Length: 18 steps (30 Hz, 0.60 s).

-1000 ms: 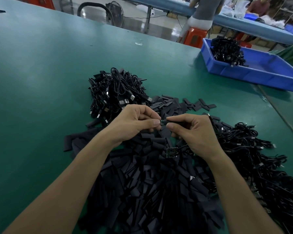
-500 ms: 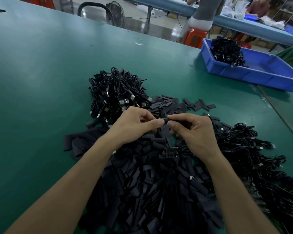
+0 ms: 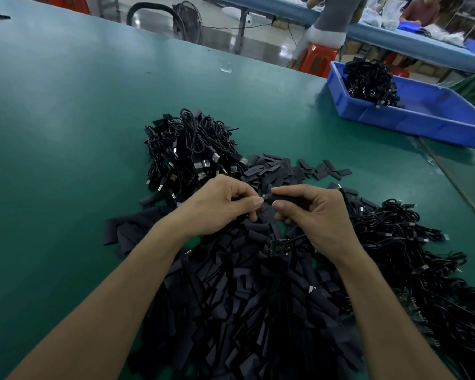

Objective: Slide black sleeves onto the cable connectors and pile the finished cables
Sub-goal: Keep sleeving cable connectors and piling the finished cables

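My left hand [image 3: 220, 205] and my right hand [image 3: 317, 215] meet over the middle of the green table [image 3: 66, 133]. Between thumb and forefinger my right hand pinches a black sleeve [image 3: 281, 198], out of whose left end a small metal connector tip [image 3: 265, 196] pokes. My left hand's fingertips pinch at that tip. A small black circuit board [image 3: 278, 246] on the same cable hangs below my right palm. Under my arms lies a broad heap of loose black sleeves [image 3: 244, 297]. A pile of cables [image 3: 192, 157] with USB plugs lies just beyond my left hand.
Another tangle of black cables [image 3: 412, 256] spreads to the right of my right arm. A blue bin [image 3: 412, 119] holding more cables stands at the far right. A seated person [image 3: 332, 26] is at another bench behind; the table's far edge runs diagonally.
Both hands stayed together in the same spot. The sleeve has shifted slightly in my right fingers, and the connector tip now shows at its left end.
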Motion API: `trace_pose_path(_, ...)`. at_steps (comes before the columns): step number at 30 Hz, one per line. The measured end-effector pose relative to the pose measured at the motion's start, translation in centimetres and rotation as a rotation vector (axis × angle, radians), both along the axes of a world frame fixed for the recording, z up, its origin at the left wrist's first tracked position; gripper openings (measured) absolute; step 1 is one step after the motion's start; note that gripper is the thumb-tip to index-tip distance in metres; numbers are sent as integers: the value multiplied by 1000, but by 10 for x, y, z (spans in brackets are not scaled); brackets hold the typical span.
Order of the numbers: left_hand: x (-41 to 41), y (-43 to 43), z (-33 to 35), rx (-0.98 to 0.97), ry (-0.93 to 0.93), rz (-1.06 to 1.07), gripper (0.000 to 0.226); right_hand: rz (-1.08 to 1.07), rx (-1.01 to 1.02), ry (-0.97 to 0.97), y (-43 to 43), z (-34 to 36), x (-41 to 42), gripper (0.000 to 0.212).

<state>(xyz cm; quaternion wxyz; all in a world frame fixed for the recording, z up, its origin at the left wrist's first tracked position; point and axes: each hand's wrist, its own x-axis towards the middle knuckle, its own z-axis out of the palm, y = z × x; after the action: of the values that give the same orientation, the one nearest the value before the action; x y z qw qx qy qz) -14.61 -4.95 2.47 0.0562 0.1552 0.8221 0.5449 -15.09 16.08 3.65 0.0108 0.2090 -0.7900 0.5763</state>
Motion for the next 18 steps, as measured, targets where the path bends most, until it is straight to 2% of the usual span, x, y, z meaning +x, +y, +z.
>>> trace_pose_path(6, 0, 3, -4, 10, -3, 74, 21, -67, -25, 26, 0, -8, 1, 15)
trace_pose_path(11, 1, 6, -6, -42, 54, 117, 28, -89, -54, 18, -1, -10, 2, 12)
trace_pose_path(18, 1, 6, -3, -42, 46, 91, 26, -32, -23, -13, -2, -7, 1, 22)
